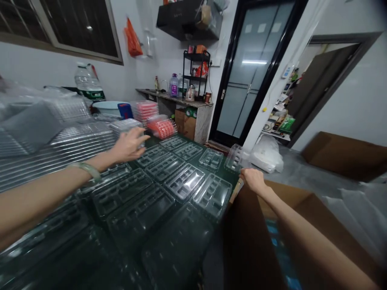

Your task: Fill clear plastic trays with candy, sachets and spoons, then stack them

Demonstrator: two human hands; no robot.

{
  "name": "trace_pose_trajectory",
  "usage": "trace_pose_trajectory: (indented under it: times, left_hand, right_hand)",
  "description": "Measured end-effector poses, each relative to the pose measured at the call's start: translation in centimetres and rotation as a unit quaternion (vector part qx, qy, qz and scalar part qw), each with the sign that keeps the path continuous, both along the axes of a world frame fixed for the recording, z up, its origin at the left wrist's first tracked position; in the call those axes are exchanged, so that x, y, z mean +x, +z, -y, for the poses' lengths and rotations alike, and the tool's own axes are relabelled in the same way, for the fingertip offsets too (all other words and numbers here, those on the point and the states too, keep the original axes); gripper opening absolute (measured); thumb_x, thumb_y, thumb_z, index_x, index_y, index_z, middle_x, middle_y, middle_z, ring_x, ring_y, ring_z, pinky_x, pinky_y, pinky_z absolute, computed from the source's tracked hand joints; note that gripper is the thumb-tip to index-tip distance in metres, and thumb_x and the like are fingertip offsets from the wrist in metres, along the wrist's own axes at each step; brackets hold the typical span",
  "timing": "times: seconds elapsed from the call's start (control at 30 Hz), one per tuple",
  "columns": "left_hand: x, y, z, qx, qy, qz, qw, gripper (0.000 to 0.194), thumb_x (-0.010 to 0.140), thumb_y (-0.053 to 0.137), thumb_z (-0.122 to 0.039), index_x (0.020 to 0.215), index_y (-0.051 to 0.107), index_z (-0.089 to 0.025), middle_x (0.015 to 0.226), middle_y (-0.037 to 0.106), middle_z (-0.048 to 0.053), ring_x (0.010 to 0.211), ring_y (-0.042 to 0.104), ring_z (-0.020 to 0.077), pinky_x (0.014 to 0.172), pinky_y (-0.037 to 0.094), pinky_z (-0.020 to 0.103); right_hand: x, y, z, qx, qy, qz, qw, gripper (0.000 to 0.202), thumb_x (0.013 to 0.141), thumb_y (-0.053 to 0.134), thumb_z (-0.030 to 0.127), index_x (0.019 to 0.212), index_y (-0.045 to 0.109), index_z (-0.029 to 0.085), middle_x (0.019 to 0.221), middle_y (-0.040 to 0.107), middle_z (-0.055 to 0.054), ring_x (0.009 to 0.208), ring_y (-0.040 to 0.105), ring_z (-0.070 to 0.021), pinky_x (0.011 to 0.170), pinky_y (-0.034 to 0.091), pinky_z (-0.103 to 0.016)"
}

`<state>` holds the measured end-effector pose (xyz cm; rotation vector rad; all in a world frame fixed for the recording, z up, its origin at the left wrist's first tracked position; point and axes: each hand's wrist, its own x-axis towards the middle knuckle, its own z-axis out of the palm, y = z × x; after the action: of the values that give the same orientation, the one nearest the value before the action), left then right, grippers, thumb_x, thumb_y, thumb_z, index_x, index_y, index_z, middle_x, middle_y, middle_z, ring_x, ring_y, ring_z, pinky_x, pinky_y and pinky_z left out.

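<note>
My left hand reaches over the table with its fingers apart, near a small stack of clear plastic trays. It holds nothing that I can make out. At the table's right edge my right hand is closed on the near edge of a clear plastic blister tray, which looks tilted; the fingertips are hidden. Between the hands, several clear compartment trays lie in rows on the dark green tabletop.
Long stacks of clear trays fill the left side. Red packs lie at the far end. An open cardboard box stands against the table's right side, with blue items inside. White plastic bags lie beyond it.
</note>
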<state>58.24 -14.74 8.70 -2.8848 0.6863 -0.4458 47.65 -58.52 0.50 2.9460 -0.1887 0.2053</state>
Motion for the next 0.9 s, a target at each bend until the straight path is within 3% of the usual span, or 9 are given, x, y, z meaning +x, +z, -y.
trace_pose_trajectory:
  times: [0.1, 0.17, 0.3, 0.4, 0.5, 0.63, 0.9]
  left_hand:
    - [-1.1, -1.2, 6.8, -0.03, -0.107, -0.03, 0.993, 0.042, 0.087, 0.035, -0.035, 0.125, 0.04, -0.016, 0.138, 0.033, 0.01, 0.124, 0.029, 0.0194, 0.098, 0.028, 0.033]
    - [-1.5, -2.3, 11.5, -0.048, -0.156, -0.063, 0.985, 0.045, 0.089, 0.03, -0.041, 0.127, 0.038, -0.019, 0.136, 0.038, 0.007, 0.122, 0.034, 0.0173, 0.098, 0.029, 0.032]
    - [-1.4, -4.5, 19.2, -0.071, -0.195, -0.135, 0.969, 0.049, 0.089, 0.022, -0.046, 0.129, 0.036, -0.021, 0.134, 0.041, 0.008, 0.119, 0.04, 0.021, 0.096, 0.033, 0.041]
    - [-0.7, -6.2, 22.6, -0.07, -0.202, -0.18, 0.96, 0.052, 0.089, 0.02, -0.05, 0.129, 0.036, -0.022, 0.136, 0.039, 0.01, 0.123, 0.036, 0.0245, 0.096, 0.03, 0.049]
    - [-0.2, -7.4, 23.6, -0.054, -0.189, -0.214, 0.957, 0.053, 0.087, 0.023, -0.054, 0.126, 0.04, -0.024, 0.134, 0.041, 0.011, 0.122, 0.036, 0.0282, 0.095, 0.026, 0.056]
    - [-0.3, -8.0, 22.2, -0.042, -0.163, -0.232, 0.958, 0.051, 0.086, 0.024, -0.055, 0.119, 0.048, -0.024, 0.125, 0.051, 0.013, 0.113, 0.046, 0.029, 0.094, 0.024, 0.057]
    - [-1.6, -6.7, 19.1, -0.063, -0.18, -0.247, 0.95, 0.047, 0.088, 0.023, -0.049, 0.112, 0.054, -0.023, 0.115, 0.059, 0.012, 0.106, 0.052, 0.0292, 0.092, 0.021, 0.062]
  right_hand:
    - [0.5, -0.6, -0.7, 0.009, 0.022, -0.034, 0.999, 0.015, 0.079, 0.054, 0.022, 0.082, 0.066, 0.015, 0.089, 0.067, -0.015, 0.087, 0.062, -0.0261, 0.069, 0.043, -0.031]
    - [0.9, -0.7, -1.2, 0.018, 0.042, -0.048, 0.998, 0.016, 0.08, 0.052, 0.022, 0.084, 0.066, 0.015, 0.091, 0.067, -0.015, 0.088, 0.062, -0.0254, 0.071, 0.043, -0.031]
    - [1.3, -1.0, -1.1, 0.044, 0.078, -0.06, 0.994, 0.021, 0.081, 0.049, 0.027, 0.087, 0.067, 0.017, 0.09, 0.068, -0.013, 0.088, 0.063, -0.0247, 0.07, 0.044, -0.03]
    - [1.3, -1.3, -0.8, 0.067, 0.101, -0.056, 0.991, 0.022, 0.083, 0.047, 0.028, 0.091, 0.066, 0.021, 0.091, 0.068, -0.009, 0.089, 0.062, -0.0227, 0.069, 0.043, -0.027]
    - [1.2, -1.7, -0.7, 0.089, 0.123, -0.05, 0.987, 0.022, 0.083, 0.046, 0.028, 0.091, 0.066, 0.025, 0.09, 0.068, -0.006, 0.089, 0.062, -0.0202, 0.069, 0.042, -0.025]
    - [1.1, -2.2, -0.9, 0.114, 0.14, -0.046, 0.982, 0.021, 0.083, 0.046, 0.027, 0.088, 0.066, 0.027, 0.087, 0.069, -0.003, 0.087, 0.063, -0.0195, 0.063, 0.041, -0.024]
    - [1.9, -2.3, -1.4, 0.133, 0.154, -0.054, 0.978, 0.018, 0.082, 0.05, 0.026, 0.083, 0.067, 0.027, 0.083, 0.069, 0.0, 0.084, 0.063, -0.0174, 0.061, 0.04, -0.023]
